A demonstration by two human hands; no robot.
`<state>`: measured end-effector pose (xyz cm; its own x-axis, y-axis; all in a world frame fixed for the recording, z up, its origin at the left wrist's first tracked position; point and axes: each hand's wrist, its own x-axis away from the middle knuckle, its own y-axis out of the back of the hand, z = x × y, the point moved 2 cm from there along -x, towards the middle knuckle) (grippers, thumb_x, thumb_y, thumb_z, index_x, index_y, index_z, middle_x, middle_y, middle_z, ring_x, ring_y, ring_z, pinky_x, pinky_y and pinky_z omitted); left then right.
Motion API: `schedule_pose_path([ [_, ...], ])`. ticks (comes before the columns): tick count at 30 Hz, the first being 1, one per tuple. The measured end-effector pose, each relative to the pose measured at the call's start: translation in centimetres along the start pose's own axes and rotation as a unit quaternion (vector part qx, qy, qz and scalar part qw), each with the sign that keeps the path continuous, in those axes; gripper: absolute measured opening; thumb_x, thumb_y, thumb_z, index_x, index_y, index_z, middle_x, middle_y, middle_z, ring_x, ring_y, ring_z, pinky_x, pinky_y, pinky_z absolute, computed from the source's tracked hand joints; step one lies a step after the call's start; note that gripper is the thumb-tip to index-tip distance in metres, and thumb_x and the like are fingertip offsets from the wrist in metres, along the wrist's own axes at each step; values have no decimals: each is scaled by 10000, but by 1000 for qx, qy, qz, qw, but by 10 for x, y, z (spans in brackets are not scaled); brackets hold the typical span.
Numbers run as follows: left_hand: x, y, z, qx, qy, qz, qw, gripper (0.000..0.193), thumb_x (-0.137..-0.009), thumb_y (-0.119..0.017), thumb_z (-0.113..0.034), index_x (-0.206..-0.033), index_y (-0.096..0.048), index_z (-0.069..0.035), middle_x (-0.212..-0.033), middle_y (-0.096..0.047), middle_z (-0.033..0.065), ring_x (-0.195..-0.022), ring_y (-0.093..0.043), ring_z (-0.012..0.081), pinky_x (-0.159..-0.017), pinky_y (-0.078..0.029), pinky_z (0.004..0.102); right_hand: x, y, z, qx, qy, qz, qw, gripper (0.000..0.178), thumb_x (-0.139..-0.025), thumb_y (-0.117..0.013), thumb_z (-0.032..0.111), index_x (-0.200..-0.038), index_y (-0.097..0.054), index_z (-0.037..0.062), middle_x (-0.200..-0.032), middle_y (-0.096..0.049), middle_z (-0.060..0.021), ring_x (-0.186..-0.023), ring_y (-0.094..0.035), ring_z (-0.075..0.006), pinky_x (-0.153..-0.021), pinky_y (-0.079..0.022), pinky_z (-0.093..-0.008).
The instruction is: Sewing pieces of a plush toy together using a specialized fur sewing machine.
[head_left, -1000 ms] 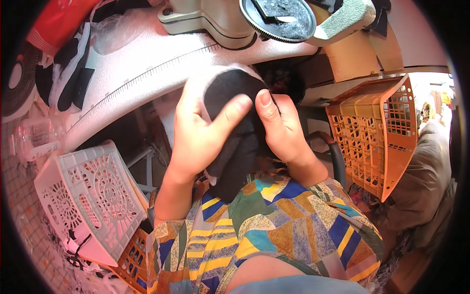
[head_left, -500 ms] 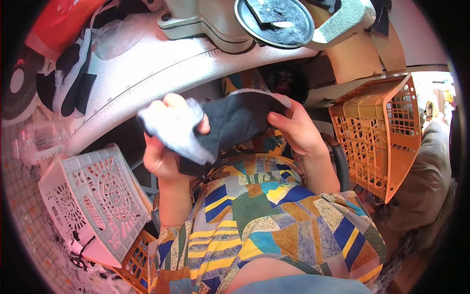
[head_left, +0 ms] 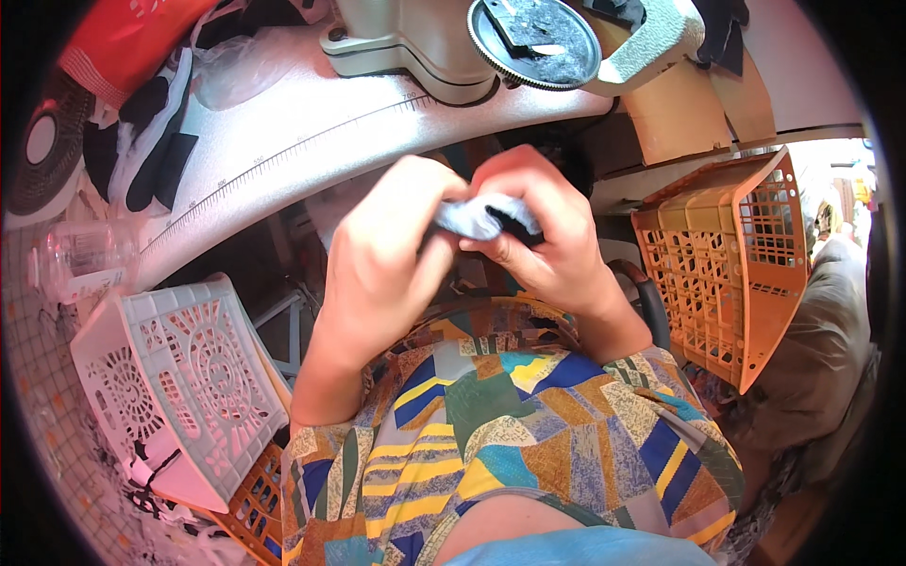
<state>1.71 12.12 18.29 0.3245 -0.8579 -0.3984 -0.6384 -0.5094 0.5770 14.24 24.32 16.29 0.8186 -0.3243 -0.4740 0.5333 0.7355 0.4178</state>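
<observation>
Between my two hands, just in front of the table's curved edge, a black-and-light-grey sock (head_left: pixel 469 219) is bunched up small. My left hand (head_left: pixel 392 245) grips its left side, with the thumb below and bent fingers above. On the other side my right hand (head_left: pixel 543 222) pinches it between thumb and curled fingers, and a dark fold shows there. Most of the fabric is hidden behind my fingers. Both hands nearly touch over it.
Ahead stands a cream machine (head_left: pixel 415 47) with a round toothed plate (head_left: pixel 535 42) on a white table (head_left: pixel 255 141) marked with a scale. More socks (head_left: pixel 160 160) lie at the left by a clear jar (head_left: pixel 85 259). A white crate (head_left: pixel 189 377) and an orange crate (head_left: pixel 698 269) flank me.
The sock was stretched out wide between my hands; now it is gathered into a small bunch. My hands have come together, the right moving left and the left moving right.
</observation>
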Motion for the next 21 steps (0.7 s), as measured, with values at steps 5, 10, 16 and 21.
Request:
schedule_pose_path([
  [5,8,1,13,209,219,-126,945,100,-879,-615,-51,-940,-614,28,-771,-600,63,-562,-541,76,-464,-431,244,17,12,-13,19,-180,11,983,787,-685,-818,201,-1298,-357,23,-1081,-571,-168,-962,-604,-290,-825,-481,-352],
  [10,5,6,21,162,166,-179,956,338,-805,-732,-169,-1029,-567,23,-875,-647,132,-664,-605,107,-512,-457,212,34,6,-17,-151,-249,-64,955,739,-776,-710,17,-1380,-285,26,-1295,-473,-195,-1141,-545,-242,-967,-429,-378],
  [16,10,7,42,-29,171,-159,972,335,-761,-768,-195,-922,-574,26,-766,-621,157,-672,-589,198,-665,-469,314,24,3,9,-8,-7,2,1000,578,-775,-673,-15,-1313,-483,71,-1177,-589,-189,-1080,-592,-338,-903,-470,-356],
  [21,11,15,47,-43,160,-214,963,176,-857,-653,-115,-898,-546,19,-767,-593,168,-613,-503,278,-621,-436,308,46,6,-15,110,-130,279,945,405,-771,-654,78,-1167,-637,164,-882,-612,-170,-784,-605,-365,-752,-481,-434],
])
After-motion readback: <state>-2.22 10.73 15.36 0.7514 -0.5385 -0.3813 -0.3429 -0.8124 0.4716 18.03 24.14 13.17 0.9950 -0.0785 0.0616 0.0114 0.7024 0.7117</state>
